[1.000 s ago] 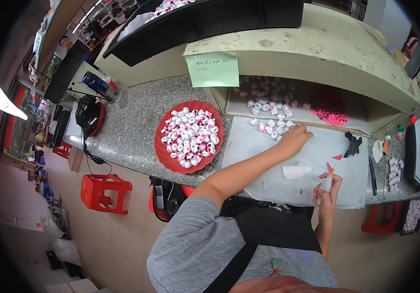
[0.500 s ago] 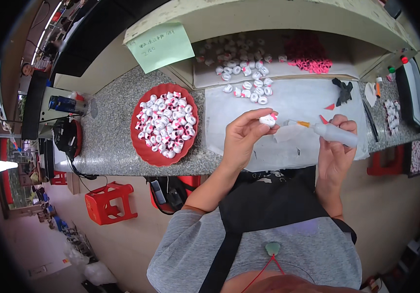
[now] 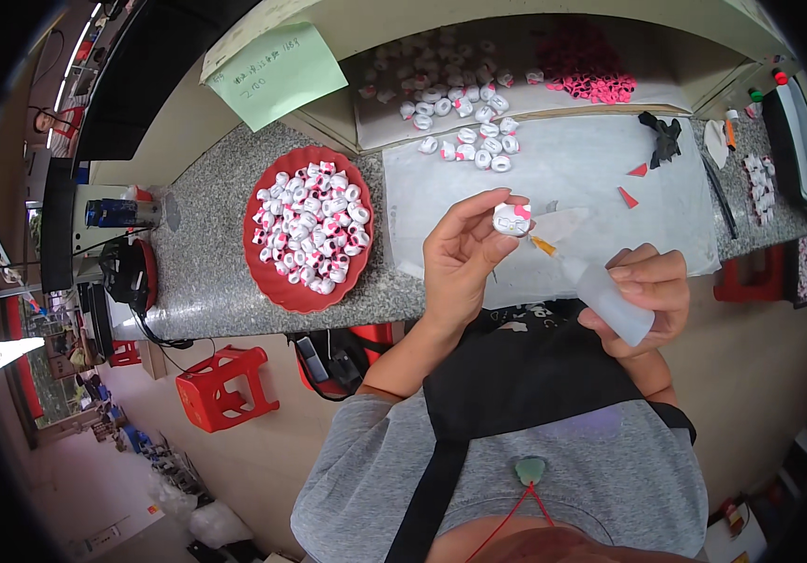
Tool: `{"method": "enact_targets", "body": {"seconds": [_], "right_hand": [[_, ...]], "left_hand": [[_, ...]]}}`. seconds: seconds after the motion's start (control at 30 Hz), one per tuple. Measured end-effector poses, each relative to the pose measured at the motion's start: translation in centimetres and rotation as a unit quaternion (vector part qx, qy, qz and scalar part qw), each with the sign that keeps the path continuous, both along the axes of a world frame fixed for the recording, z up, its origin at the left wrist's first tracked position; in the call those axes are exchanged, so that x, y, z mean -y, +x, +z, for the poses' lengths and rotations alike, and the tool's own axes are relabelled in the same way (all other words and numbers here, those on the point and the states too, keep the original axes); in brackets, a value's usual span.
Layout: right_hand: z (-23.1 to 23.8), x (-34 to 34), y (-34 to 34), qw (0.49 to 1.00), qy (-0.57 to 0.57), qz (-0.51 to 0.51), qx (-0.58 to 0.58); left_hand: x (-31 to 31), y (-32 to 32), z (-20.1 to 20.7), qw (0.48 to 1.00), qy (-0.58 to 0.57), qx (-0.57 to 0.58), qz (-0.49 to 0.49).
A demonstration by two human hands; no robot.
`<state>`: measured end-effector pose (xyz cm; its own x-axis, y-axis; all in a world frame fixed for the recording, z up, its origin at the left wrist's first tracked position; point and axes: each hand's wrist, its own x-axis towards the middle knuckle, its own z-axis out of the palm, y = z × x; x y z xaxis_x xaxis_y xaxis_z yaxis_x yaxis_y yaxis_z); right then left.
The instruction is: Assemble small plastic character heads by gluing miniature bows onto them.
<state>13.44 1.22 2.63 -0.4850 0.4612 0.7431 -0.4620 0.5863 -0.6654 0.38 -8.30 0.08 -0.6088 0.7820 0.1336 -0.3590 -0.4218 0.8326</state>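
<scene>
Between the thumb and fingers of my left hand [image 3: 464, 253] is a small white cat-head bead [image 3: 512, 218] with a pink bow, its drawn face turned toward me. My right hand [image 3: 649, 296] is wrapped round a translucent squeeze bottle [image 3: 617, 305]. The bottle slants up to the left, and its orange nozzle [image 3: 542, 246] points at the lower edge of the bead; whether the thin tip touches it, I cannot tell. Both hands are above a white sheet [image 3: 413, 206] on the speckled counter. Left of them stands a red scalloped bowl [image 3: 251, 246] heaped with similar beads.
Several white beads [image 3: 491, 145] and a pile of pink pieces [image 3: 605, 89] lie under the shelf. Red scraps [image 3: 629, 197], a crumpled black piece [image 3: 662, 139] and a black strip [image 3: 721, 199] lie to the right. A red stool [image 3: 225, 387] stands below the counter's left.
My right hand has tilted the bottle and brought its nozzle left, close to the bead. The bead has been turned in my left hand and now shows its face.
</scene>
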Motion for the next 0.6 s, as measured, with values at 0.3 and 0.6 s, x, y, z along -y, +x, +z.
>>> {"method": "enact_targets", "body": {"seconds": [0.3,0.6], "right_hand": [[-0.05,-0.07,0.07,1.0,0.019,0.007,0.009],[0.04,0.04,0.28,1.0,0.018,0.012,0.019]], "left_hand": [[-0.1,0.08,0.11,1.0,-0.017,0.002,-0.007],[-0.12,0.16,-0.07,1.0,-0.012,0.01,-0.004]]}}
